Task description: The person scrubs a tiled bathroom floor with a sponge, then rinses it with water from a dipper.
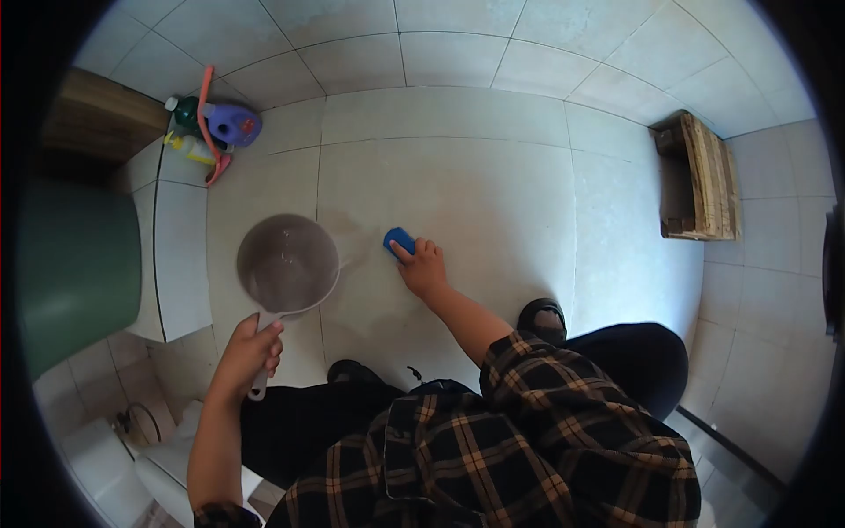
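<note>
My left hand (246, 354) is wrapped round the handle of a pale grey dipper (288, 264) at the left of the view. The dipper's round bowl faces up, and some liquid seems to show inside. To its right, my right hand (424, 268) grips a blue brush (399, 240) from above, its fingers over the back end. The brush's underside is hidden against the light tiled floor (475, 202).
Purple (236, 125), green and yellow-topped bottles with a pink-red strap-like item stand on a tiled ledge (183, 255) at the left. Beside it is a green container (79, 264). A wooden crate (711, 180) sits at the right wall. My sandalled feet are below.
</note>
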A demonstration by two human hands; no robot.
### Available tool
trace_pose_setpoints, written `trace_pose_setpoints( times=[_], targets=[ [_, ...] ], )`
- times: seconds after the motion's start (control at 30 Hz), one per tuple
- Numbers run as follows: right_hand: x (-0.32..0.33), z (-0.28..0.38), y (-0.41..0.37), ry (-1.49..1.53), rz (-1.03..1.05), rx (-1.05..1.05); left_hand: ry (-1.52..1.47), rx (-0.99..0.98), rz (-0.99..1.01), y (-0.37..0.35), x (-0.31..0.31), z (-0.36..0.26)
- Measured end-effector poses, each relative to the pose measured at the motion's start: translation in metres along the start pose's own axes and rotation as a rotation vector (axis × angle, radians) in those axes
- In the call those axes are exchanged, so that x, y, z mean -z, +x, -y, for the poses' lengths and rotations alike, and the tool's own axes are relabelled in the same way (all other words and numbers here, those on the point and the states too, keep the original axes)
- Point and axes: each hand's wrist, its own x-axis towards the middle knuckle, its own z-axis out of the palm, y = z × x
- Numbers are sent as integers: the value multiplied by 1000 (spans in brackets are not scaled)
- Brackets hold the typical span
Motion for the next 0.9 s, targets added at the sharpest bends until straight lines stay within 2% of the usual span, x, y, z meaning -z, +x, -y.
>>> trace_pose_setpoints(
  times=[0.13,0.27,0.33,0.43,0.5,0.57,0.63,0.67,0.7,0.73,0.83,0.9],
  targets=[
    [19,-34,16,-30,220,207,-340,149,-12,-57,-13,2],
    [76,-139,35,-190,445,415,-400,53,-145,-102,-48,7],
    [111,-205,40,-329,520,401,-401,14,-228,-122,-71,5],
    [149,-276,52,-464,627,238,-417,-47,-231,-140,-91,6],
    [158,-300,60,-475,516,223,-404,-62,-268,-146,-106,3],
    [140,-294,64,-309,253,53,-359,-63,-271,-147,-117,-3],
    [83,-272,58,-105,-102,-111,-293,-49,-239,-140,-128,-8],
    [61,-251,49,-8,-233,-81,-285,-41,-229,-134,-138,-14],
    [52,-225,37,29,-253,8,-277,-30,-216,-124,-145,-18],
    [21,-202,34,163,-195,-45,-270,-19,-205,-111,-153,-20],
    [27,-147,-14,288,-182,422,-170,-8,-159,-67,-181,-30],
    [27,-171,-32,312,-242,575,-36,2,-127,-35,-199,-32]
  ],
)
